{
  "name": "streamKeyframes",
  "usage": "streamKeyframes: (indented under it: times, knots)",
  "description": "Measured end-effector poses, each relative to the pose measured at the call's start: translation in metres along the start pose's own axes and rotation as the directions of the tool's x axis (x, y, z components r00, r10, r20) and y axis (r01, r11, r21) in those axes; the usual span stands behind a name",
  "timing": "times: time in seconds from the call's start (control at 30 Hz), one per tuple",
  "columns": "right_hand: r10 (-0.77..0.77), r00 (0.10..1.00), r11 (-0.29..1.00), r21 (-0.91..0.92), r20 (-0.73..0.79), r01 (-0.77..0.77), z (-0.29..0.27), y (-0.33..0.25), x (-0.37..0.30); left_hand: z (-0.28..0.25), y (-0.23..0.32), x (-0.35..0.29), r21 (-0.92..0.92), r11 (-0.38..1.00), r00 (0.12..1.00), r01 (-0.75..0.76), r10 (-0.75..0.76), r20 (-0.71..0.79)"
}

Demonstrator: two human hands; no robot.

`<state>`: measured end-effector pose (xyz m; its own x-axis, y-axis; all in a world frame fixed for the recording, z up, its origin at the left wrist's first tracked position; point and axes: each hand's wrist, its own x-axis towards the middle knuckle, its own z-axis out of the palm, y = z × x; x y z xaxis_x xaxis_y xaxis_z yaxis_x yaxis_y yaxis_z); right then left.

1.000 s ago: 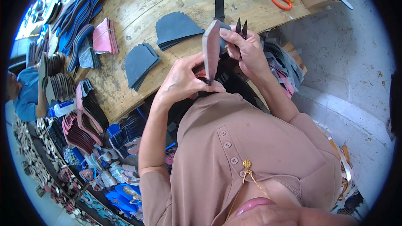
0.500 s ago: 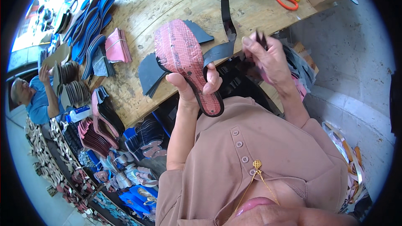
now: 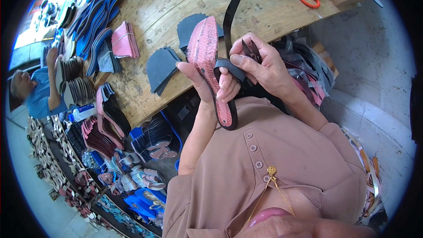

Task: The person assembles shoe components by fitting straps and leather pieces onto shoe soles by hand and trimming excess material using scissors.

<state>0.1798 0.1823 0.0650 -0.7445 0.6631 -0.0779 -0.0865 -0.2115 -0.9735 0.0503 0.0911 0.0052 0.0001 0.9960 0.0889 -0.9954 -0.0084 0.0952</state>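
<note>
Sole (image 3: 205, 55), pink and patterned, is clamped upright in the left hand (image 3: 204, 91), narrow end toward the body, probably so one edge faces the right hand (image 3: 268, 68). Close beside, that hand pinches the dark strip (image 3: 230, 17) at this edge, with black snips (image 3: 252, 52) tucked among its fingers, likely for quick reach. The strip trails ahead, between the sole and right hand. Beyond the left hand, dark stacks (image 3: 161, 70) crowd the table (image 3: 273, 17); orange-handled scissors (image 3: 311, 5) lie beyond the right.
</note>
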Motion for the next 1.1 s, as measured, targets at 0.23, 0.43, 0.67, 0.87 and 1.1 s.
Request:
streamKeyframes:
  times: [0.23,0.43,0.67,0.87,1.1]
  knots:
    - [-0.088,0.995,0.996,-0.011,-0.044,0.087,-0.003,-0.002,0.007,0.016,-0.016,0.009,-0.083,0.994,0.997,0.077,-0.077,-0.004]
    - [0.008,0.999,0.997,-0.079,-0.035,-0.011,-0.002,-0.014,0.006,0.012,-0.018,0.004,-0.024,0.99,0.986,0.14,-0.141,-0.086]
    - [0.108,0.972,0.994,0.05,-0.208,-0.1,0.004,-0.009,0.002,0.015,-0.019,0.005,0.105,0.971,0.964,0.215,-0.194,-0.183]
    - [0.145,0.956,0.987,0.111,-0.254,-0.12,-0.002,0.002,0.007,0.008,-0.026,0.009,-0.054,0.983,0.981,0.175,-0.179,-0.078]
    - [-0.158,0.942,0.962,-0.261,-0.295,0.08,-0.015,-0.002,0.002,0.003,-0.025,0.014,-0.198,0.964,0.982,0.18,-0.165,0.088]
